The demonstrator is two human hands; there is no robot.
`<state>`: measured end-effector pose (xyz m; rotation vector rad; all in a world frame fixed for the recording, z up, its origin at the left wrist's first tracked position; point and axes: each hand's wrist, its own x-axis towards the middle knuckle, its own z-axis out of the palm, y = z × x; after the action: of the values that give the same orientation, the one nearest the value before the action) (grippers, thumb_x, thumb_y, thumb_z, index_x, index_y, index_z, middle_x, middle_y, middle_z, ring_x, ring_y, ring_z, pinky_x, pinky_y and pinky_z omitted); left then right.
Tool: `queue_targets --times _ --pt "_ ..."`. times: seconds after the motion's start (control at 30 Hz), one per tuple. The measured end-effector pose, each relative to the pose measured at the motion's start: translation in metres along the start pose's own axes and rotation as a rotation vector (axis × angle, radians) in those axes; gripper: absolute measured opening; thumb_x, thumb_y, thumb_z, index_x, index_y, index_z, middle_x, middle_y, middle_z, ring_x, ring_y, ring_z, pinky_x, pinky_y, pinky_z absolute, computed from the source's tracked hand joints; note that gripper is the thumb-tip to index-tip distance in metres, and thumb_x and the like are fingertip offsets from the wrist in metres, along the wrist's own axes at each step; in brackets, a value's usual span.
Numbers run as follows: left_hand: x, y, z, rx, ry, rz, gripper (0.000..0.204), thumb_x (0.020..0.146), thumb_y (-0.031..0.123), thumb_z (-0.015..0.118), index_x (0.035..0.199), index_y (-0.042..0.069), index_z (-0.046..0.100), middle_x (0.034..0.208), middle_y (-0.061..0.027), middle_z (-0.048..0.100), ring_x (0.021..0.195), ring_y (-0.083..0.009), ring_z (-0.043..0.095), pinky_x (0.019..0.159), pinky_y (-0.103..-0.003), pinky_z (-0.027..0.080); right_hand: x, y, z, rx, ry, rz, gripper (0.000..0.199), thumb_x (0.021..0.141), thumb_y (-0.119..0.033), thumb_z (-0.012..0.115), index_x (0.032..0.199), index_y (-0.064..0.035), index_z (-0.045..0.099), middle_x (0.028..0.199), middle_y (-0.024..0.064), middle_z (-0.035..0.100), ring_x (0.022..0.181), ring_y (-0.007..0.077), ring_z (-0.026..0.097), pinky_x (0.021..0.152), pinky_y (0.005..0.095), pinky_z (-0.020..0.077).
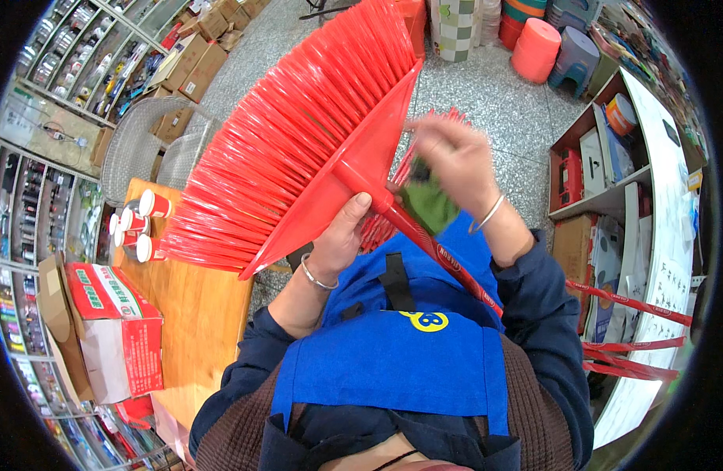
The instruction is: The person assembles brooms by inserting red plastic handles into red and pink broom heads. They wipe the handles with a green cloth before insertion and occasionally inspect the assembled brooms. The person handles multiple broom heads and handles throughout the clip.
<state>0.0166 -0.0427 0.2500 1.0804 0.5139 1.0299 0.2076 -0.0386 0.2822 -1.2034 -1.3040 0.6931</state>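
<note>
A large red broom (298, 149) with a fan of glossy plastic bristles lies tilted before me, its bristles toward the upper left. Its red handle (444, 255) slants down to the right across my blue apron (393, 361). Wrapped around the broom near its neck is my left hand (335, 239), thumb on top. My right hand (455, 161) hovers just right of the broom head, fingers bent and smeared by motion. Beneath it shows a green cloth-like piece (430, 200); whether that hand grips it is unclear. More red bristles (377, 231) show under the broom.
On my left stands a wooden table (200, 330) with a red-and-white carton (122, 330) and several paper cups (153, 204). A wicker chair (153, 137) is beyond. Several red handles (632, 345) jut out beside a shelf unit (644, 149) on my right. Stools (536, 51) stand ahead.
</note>
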Motion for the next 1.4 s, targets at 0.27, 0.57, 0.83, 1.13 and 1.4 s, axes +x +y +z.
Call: queue_targets --times 0.27,0.57,0.83,1.13,1.4 --pt "0.003 -0.018 0.004 0.129 0.004 0.028 0.04 0.094 0.02 0.052 0.128 0.0 0.048 0.124 -0.0129 0.056 0.114 -0.0249 0.055 0.098 -0.039 0.043 0.031 0.003 0.026 0.191 0.514 0.012 0.019 0.085 -0.017 0.063 0.095 -0.0011 0.06 0.096 0.0107 0.059 0.088 0.019 0.058 0.079 0.0335 0.046" --pt "0.056 -0.004 -0.055 0.116 0.177 -0.075 0.033 0.095 0.023 0.046 0.11 -0.004 0.059 0.104 -0.018 0.065 0.096 -0.0272 0.063 0.091 -0.042 0.049 -0.023 0.032 -0.042 0.179 0.218 0.122 0.02 0.073 0.001 0.053 0.087 -0.0005 0.068 0.084 0.0017 0.063 0.074 0.0069 0.055 0.068 0.0212 0.0453" --pt "0.119 0.029 -0.162 0.003 0.315 -0.124 0.036 0.093 0.015 0.05 0.12 -0.01 0.05 0.118 -0.0273 0.057 0.111 -0.0371 0.056 0.099 -0.051 0.044 -0.231 0.067 -0.206 -0.478 0.466 0.652 0.022 0.082 -0.022 0.065 0.088 -0.0014 0.071 0.069 0.0043 0.065 0.065 0.0096 0.057 0.062 0.0266 0.0462" --pt "0.127 0.039 -0.212 0.017 0.293 -0.138 0.041 0.095 0.01 0.046 0.127 -0.014 0.037 0.124 -0.0322 0.05 0.116 -0.0419 0.052 0.101 -0.051 0.045 -0.367 0.118 -0.166 -1.214 0.266 0.711 0.042 0.071 -0.007 0.066 0.112 -0.0152 0.063 0.11 0.0079 0.064 0.103 0.0286 0.06 0.087 0.0372 0.0494" --pt "0.115 0.028 -0.2 0.074 0.403 -0.177 0.036 0.095 0.013 0.048 0.122 -0.01 0.045 0.121 -0.0283 0.054 0.115 -0.0365 0.053 0.102 -0.051 0.042 -0.326 0.2 -0.123 -1.136 -0.019 0.571 0.03 0.077 -0.009 0.057 0.106 -0.0132 0.061 0.101 0.0052 0.064 0.097 0.0242 0.061 0.077 0.037 0.0514"
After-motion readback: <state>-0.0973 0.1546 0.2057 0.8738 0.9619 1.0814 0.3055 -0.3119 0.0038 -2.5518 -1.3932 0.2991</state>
